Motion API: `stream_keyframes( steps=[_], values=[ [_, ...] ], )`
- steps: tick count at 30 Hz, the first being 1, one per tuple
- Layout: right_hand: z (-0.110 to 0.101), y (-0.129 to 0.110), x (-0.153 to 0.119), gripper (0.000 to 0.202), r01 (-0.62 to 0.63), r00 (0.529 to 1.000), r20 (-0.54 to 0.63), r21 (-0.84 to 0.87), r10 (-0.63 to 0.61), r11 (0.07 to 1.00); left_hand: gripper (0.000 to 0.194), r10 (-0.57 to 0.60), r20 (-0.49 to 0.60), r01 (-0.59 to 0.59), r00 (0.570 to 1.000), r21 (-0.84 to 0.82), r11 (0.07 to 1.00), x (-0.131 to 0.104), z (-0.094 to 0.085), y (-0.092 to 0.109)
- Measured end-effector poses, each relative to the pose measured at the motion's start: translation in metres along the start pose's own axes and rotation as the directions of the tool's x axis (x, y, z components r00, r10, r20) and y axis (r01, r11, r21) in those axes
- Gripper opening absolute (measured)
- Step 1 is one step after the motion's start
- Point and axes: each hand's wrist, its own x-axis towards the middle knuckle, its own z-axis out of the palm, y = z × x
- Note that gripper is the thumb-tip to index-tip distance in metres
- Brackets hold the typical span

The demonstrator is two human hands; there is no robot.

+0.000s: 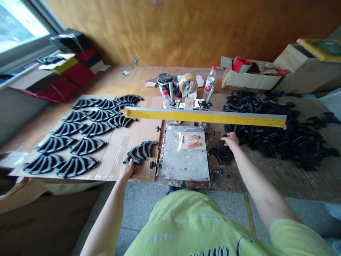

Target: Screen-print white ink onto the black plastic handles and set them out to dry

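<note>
My left hand [127, 170] is at the near end of a short fanned row of curved black handle-like pieces [143, 150] on cardboard left of the press plate. Its fingers are closed on the nearest piece. My right hand [231, 139] pinches a black piece [222, 143] just above a small cluster of similar pieces [221, 156], right of the plate. Between my hands lies a flat metal plate [183, 167] with a pale block fixture [192, 141] on it. How far my fingers wrap round either piece is partly hidden.
A long yellow-and-grey bar [205, 116] crosses above the plate. Several finished-looking fans of black pieces [77, 167] cover the left cardboard [114, 142]; a big loose heap [269, 138] lies right. Behind are a tape roll [188, 84], a bottle [210, 80], a tub [165, 82] and a carton [247, 79].
</note>
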Motion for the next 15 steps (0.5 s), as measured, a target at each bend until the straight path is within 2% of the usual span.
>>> stream_keyframes(
  steps=[2, 3, 4, 5, 6, 8, 10, 11, 13, 15],
  values=[
    [-0.004, -0.010, -0.009, 0.071, 0.055, 0.998, 0.008, 0.238, -0.059, 0.970, 0.049, -0.003, -0.001, 0.003, 1.000, 0.032, 0.999, -0.004, -0.006, 0.011],
    [-0.005, -0.018, -0.016, 0.070, 0.125, 0.989, 0.034, 0.300, -0.142, 0.946, 0.048, 0.037, 0.002, -0.037, 0.999, 0.023, 0.999, -0.009, -0.008, 0.021],
    [-0.004, -0.026, -0.024, 0.063, 0.227, 0.960, 0.078, 0.333, -0.267, 0.915, 0.045, 0.109, 0.008, -0.109, 0.994, -0.012, 0.994, -0.017, -0.010, 0.035],
    [0.001, -0.034, -0.033, 0.053, 0.337, 0.909, 0.129, 0.333, -0.397, 0.881, 0.044, 0.211, 0.015, -0.209, 0.977, -0.069, 0.975, -0.027, -0.010, 0.052],
    [0.008, -0.042, -0.043, 0.043, 0.445, 0.841, 0.180, 0.306, -0.510, 0.841, 0.042, 0.341, 0.017, -0.335, 0.940, -0.156, 0.929, -0.040, -0.010, 0.074],
    [0.030, -0.057, -0.062, 0.026, 0.641, 0.690, 0.269, 0.204, -0.672, 0.740, 0.043, 0.565, -0.009, -0.536, 0.825, -0.325, 0.779, -0.071, -0.006, 0.124],
    [0.056, -0.069, -0.079, 0.023, 0.797, 0.541, 0.342, 0.083, -0.768, 0.598, 0.044, 0.702, -0.079, -0.639, 0.708, -0.495, 0.589, -0.104, -0.002, 0.176],
    [0.067, -0.073, -0.085, 0.024, 0.851, 0.480, 0.373, 0.024, -0.794, 0.525, 0.043, 0.733, -0.134, -0.655, 0.667, -0.575, 0.491, -0.119, 0.000, 0.199],
    [0.081, -0.079, -0.095, 0.027, 0.913, 0.392, 0.426, -0.077, -0.815, 0.400, 0.041, 0.774, -0.179, -0.667, 0.608, -0.643, 0.376, -0.142, 0.002, 0.231],
    [0.082, -0.080, -0.101, 0.028, 0.934, 0.354, 0.451, -0.137, -0.819, 0.329, 0.047, 0.792, -0.198, -0.694, 0.577, -0.630, 0.348, -0.155, 0.002, 0.243]
  ],
)
